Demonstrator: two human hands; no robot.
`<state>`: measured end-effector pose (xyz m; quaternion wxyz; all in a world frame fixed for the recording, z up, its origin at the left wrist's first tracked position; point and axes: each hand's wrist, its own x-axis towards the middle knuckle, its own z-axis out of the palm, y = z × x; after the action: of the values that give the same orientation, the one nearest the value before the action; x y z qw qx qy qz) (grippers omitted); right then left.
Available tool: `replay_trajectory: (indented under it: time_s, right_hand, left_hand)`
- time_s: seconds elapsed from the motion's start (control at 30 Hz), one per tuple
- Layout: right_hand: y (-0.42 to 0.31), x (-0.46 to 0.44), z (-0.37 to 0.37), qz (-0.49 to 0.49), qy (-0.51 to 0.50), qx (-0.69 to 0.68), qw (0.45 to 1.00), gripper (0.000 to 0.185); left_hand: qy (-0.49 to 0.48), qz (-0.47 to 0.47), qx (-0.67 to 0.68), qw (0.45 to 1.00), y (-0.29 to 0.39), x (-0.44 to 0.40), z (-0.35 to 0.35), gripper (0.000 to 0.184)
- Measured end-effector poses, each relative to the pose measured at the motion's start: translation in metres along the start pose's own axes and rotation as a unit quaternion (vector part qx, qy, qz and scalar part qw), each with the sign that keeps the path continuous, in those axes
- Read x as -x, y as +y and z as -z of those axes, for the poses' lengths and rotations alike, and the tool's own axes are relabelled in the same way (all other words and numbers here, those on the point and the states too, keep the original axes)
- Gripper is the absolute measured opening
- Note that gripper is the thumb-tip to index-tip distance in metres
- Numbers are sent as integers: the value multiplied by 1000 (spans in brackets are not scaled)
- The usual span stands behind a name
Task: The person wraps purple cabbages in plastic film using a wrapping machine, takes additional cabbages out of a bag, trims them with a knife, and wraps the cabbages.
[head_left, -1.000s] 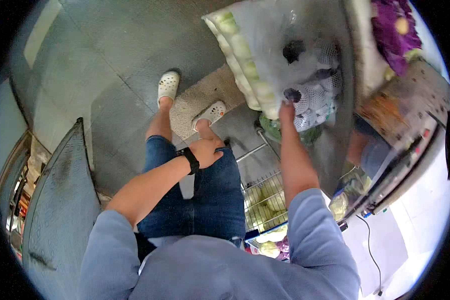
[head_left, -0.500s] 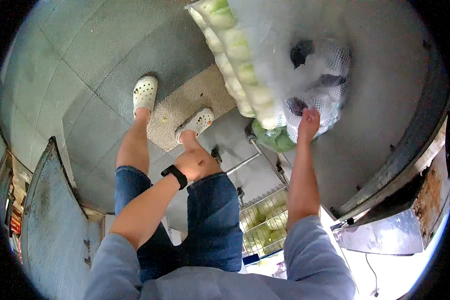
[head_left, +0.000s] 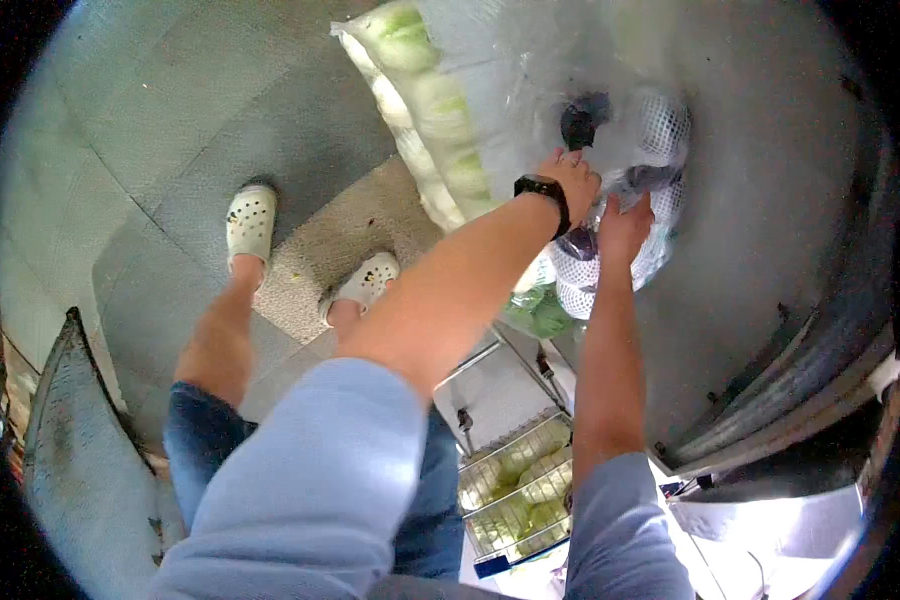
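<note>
A clear plastic bag [head_left: 515, 85] holds dark purple produce [head_left: 579, 125] in white foam netting [head_left: 665, 130]; its exact kind I cannot make out. My left hand [head_left: 572, 185], with a black watch at the wrist, reaches across to the bag, fingers stretched out over the plastic near a dark piece. Just to its right, my right hand [head_left: 625, 232] is at the netted produce with thumb and fingers apart. Both hands seem to touch the bag, though the exact contact is unclear. Pale green-white vegetables in a long clear bag [head_left: 440, 150] lie left of the hands.
A green bundle [head_left: 540, 312] sits below the bags, above a metal frame. Nearer my body is a wire basket [head_left: 515, 490] of pale green vegetables. A speckled mat [head_left: 305, 255] lies under my feet. A worn panel [head_left: 85, 450] stands at left, a dark curved edge [head_left: 790, 400] at right.
My left hand has come up from beside my knee to the bag. My right hand's fingers have spread from a pinch at the netted produce. The view has shifted slightly.
</note>
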<state>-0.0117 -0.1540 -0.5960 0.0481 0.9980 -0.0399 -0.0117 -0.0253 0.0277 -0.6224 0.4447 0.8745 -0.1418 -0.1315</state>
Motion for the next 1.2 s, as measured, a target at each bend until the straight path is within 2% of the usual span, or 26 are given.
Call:
replay_trajectory:
  time_s: [0.03,0.07,0.1,0.2,0.3,0.37,0.4,0.43,0.5,0.53,0.57,0.63,0.67,0.7,0.77,0.87,0.93,1.0,1.03,1.1,1.17,1.2]
  right_hand:
    - [-5,-2,-1,-47,-13,24,999,79]
    - [-10,-5,1,-95,-26,49,994,83]
    - [-7,-8,4,-40,-85,52,994,92]
    - [3,-17,-13,-3,-167,184,969,87]
    - [30,-19,-42,40,-58,115,991,73]
    - [48,-34,-43,-105,-141,-33,984,60]
    - [43,-36,-38,-139,-178,-55,973,54]
    - [29,-37,-29,-173,-214,-74,959,49]
    - [6,-40,-6,-171,-279,-5,945,42]
    - [10,-40,-8,-233,-262,-90,932,43]
    - [22,-40,-14,-292,-241,-173,909,43]
    - [64,-44,-24,-186,-255,-3,949,45]
    - [97,-56,-30,-3,-269,244,932,47]
    - [108,-60,-28,15,-243,282,928,46]
    - [117,-72,-23,-120,-165,157,966,43]
    - [126,-84,-34,-179,-110,84,974,39]
    - [131,-103,-41,-189,-107,46,975,36]
    - [134,-128,-42,-198,-117,13,973,34]
    - [136,-134,-42,-200,-115,0,973,32]
    - [134,-133,-39,-193,-100,-11,976,30]
    - [118,-110,-22,-161,-8,-7,987,28]
    - [98,-87,-9,-124,55,-14,991,27]
  left_hand:
    - [-57,47,13,997,0,-16,-11,31]
    - [-62,98,26,993,0,-20,-26,34]
    - [-65,149,37,986,0,-25,-43,40]
    - [-178,124,126,968,9,-6,-17,34]
    - [-124,93,81,985,10,1,-53,31]
    - [-127,58,89,986,19,8,-36,28]
    - [-127,44,89,987,24,12,-25,26]
    - [-105,13,95,990,33,18,-22,23]
    - [-63,26,72,995,45,26,-31,23]
    - [-40,33,58,997,48,27,-33,22]
    - [-63,24,57,996,45,30,-37,21]
    - [-82,9,34,996,61,32,-60,20]
    - [-91,4,16,996,62,36,-68,19]
    - [-93,-22,19,995,64,48,-53,17]
    - [-92,-48,41,994,71,72,-23,12]
    - [-21,-98,6,995,54,94,-32,10]
    - [8,-138,-36,990,34,115,-43,9]
    - [-11,-159,-15,987,23,132,-51,10]
    - [11,-159,-9,987,19,137,-59,10]
    - [-29,-128,-45,990,14,140,-80,11]
    - [-88,-83,-84,989,5,124,-81,17]
    - [-130,-45,-45,989,5,114,-66,20]
